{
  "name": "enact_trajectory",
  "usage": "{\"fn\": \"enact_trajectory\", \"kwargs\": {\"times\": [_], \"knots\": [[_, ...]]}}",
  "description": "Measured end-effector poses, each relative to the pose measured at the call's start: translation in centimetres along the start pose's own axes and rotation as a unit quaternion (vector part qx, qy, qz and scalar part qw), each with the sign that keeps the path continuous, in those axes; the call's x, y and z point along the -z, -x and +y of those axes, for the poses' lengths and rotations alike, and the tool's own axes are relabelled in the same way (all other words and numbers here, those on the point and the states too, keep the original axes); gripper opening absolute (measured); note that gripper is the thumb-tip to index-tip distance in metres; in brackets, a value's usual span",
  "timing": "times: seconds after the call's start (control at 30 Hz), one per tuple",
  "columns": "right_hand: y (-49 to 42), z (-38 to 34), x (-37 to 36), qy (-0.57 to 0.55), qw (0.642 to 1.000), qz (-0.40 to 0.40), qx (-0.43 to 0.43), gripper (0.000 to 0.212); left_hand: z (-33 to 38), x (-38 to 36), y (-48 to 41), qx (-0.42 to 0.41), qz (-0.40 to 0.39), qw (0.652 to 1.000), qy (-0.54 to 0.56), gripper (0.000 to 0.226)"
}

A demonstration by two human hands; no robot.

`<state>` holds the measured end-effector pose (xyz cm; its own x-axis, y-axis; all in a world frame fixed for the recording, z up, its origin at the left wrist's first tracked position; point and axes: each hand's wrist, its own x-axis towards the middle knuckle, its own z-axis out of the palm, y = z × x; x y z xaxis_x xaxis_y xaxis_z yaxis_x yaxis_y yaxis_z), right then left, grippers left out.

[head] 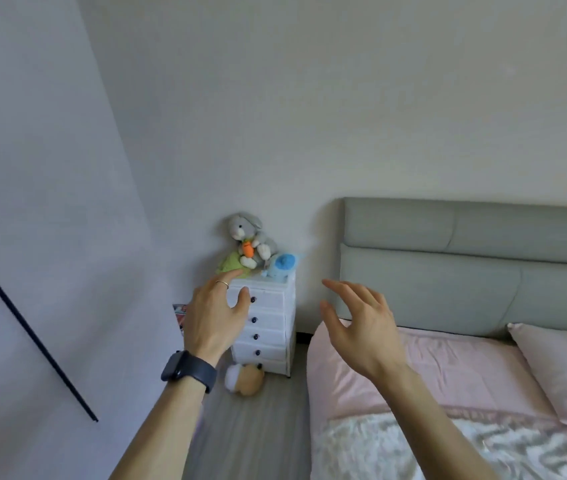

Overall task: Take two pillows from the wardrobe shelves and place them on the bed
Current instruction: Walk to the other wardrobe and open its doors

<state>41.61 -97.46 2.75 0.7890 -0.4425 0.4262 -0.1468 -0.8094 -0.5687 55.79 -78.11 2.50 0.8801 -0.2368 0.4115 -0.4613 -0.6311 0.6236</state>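
Note:
Both my hands are raised in front of me, empty, with fingers spread. My left hand [214, 315], with a ring and a dark watch on the wrist, hovers in front of the white drawer chest. My right hand [361, 323] is over the near left corner of the bed [431, 368], which has a pink sheet and a grey-green padded headboard [465, 271]. One pale pink pillow [562, 368] with a small butterfly print lies at the head of the bed on the right. The wardrobe shelves are out of view.
A white chest of drawers [268, 327] stands between the wall and the bed, with a grey rabbit toy [250, 237], a green toy and a blue toy on top. A brown plush [245, 377] lies on the grey floor. A white panel [32, 271] fills the left side.

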Motion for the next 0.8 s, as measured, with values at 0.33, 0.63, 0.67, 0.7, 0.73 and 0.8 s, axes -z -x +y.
{"fn": "enact_trajectory", "kwargs": {"times": [0.33,0.63,0.67,0.7,0.73,0.8], "knots": [[-14.8,-11.3,-18.2,-0.123,0.964,-0.094,0.215,0.036,-14.1,6.8,-8.3,0.105,0.213,0.969,-0.067,0.037],[-20.0,-25.5,-32.2,-0.260,0.880,-0.157,0.365,0.040,-20.5,17.0,-8.8,0.148,0.369,0.897,-0.192,0.036],[-20.2,-27.0,-33.0,-0.279,0.865,-0.145,0.391,0.040,-20.5,17.6,-8.6,0.148,0.387,0.887,-0.206,0.035],[-20.3,-28.4,-33.7,-0.298,0.848,-0.129,0.418,0.041,-20.4,18.2,-8.4,0.149,0.406,0.875,-0.218,0.034],[-20.5,-29.7,-34.5,-0.316,0.831,-0.111,0.444,0.041,-20.4,18.7,-8.4,0.152,0.426,0.862,-0.229,0.034],[-21.0,-32.1,-35.9,-0.350,0.800,-0.065,0.483,0.040,-20.2,19.6,-8.7,0.158,0.460,0.834,-0.259,0.035]]}}
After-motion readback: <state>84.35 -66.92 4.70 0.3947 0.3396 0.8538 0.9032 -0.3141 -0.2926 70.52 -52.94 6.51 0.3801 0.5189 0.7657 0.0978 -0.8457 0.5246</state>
